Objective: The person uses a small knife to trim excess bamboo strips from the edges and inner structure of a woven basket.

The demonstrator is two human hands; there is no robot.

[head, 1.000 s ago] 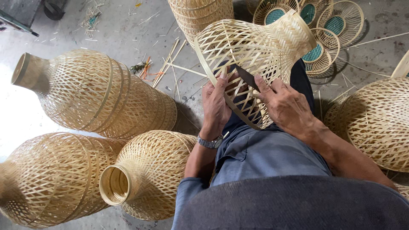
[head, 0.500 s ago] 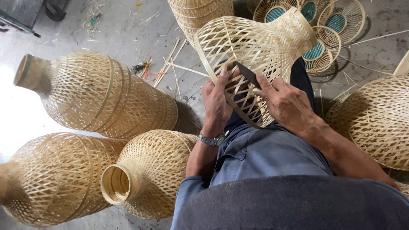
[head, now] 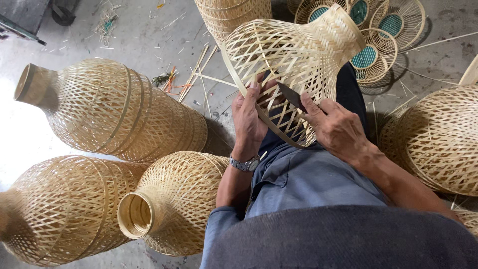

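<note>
Head view: four finished woven shades (head: 119, 107) lie on the floor (head: 124, 35). One open-weave shade (head: 294, 55) rests on the lap, rim untrimmed; left hand (head: 249, 117) grips its rim, right hand (head: 336, 127) closed around a knife (head: 291, 97).

Grey concrete floor (head: 134, 40), brightly lit

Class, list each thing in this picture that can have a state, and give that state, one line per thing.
Woven bamboo lampshade: on the lap, lying on its side, open rim toward the person.
Left hand: gripping the shade's rim.
Right hand: holding a dark blade.
Dark blade: tip against the lattice.
Wristwatch: worn on the left wrist.
Finished shades: lying on their sides on the floor.
</note>
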